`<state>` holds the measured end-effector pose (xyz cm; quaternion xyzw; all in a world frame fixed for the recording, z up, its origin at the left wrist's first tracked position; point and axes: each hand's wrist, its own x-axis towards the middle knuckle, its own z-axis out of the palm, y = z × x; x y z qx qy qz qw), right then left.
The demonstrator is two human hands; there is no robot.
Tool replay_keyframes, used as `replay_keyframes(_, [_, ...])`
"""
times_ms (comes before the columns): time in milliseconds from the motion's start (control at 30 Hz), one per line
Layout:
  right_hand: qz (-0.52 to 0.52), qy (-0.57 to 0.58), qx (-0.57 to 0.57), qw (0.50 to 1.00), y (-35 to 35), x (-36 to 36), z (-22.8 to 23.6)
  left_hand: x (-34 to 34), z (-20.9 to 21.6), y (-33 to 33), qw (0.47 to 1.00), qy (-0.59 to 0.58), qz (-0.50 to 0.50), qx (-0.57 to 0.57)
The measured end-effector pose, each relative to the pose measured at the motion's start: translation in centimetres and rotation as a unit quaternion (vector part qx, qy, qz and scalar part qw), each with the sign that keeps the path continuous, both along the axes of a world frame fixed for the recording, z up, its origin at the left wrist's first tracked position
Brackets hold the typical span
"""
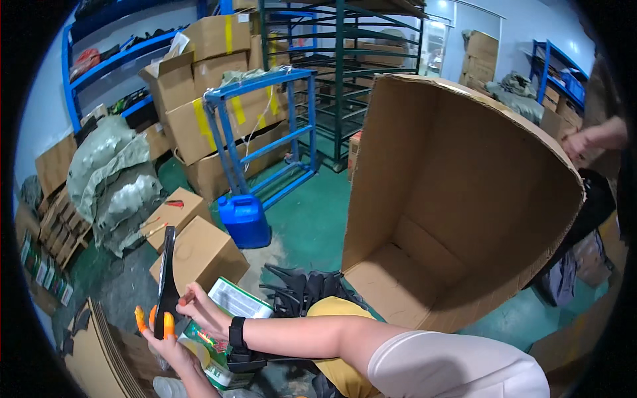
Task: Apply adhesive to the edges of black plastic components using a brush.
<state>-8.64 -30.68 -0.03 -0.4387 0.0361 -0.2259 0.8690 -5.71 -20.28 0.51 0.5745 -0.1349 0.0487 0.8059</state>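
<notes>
A long, thin black strip that widens lower down stands nearly upright at the lower left. My left hand, with orange covers on several fingertips, is closed around its lower end. Beside the strip's right edge is my right hand, its fingers pinched together; whether anything small sits between them I cannot make out. A black strap circles my right wrist. Under my hands is a green and white printed tin or box, partly hidden by my arm. Several similar black pieces lie in a pile beyond my right forearm.
A large open cardboard box tilts at the right, with another person's hand by its edge. Closed cartons, a blue jerrycan and a blue metal frame stand ahead. Stuffed sacks are piled at the left.
</notes>
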Motion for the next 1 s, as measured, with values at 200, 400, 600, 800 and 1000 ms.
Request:
replay_keyframes(200, [0.06, 0.044, 0.077, 0.994, -4.8, 0.6, -1.6, -1.1, 2.1, 1.5, 0.986, -0.089, -0.097, 0.105])
replay_keyframes(400, [-0.002, 0.009, 0.012, 1.0, -10.3, 1.7, -3.1, 1.5, 2.9, 8.0, 0.963, -0.142, -0.083, 0.212])
replay_keyframes(600, [0.001, 0.128, -0.31, 0.942, -14.0, -3.7, -3.3, -0.5, 2.3, 8.0, 0.954, -0.065, -0.085, 0.278])
replay_keyframes(800, [0.104, 0.141, -0.348, 0.921, -10.8, -3.2, -5.8, -1.3, 2.8, 9.4, 0.918, -0.097, -0.094, 0.373])
replay_keyframes(1000, [0.193, 0.194, -0.392, 0.878, -8.3, -1.2, -8.1, -1.3, 1.5, 9.2, 0.838, -0.105, -0.195, 0.499])
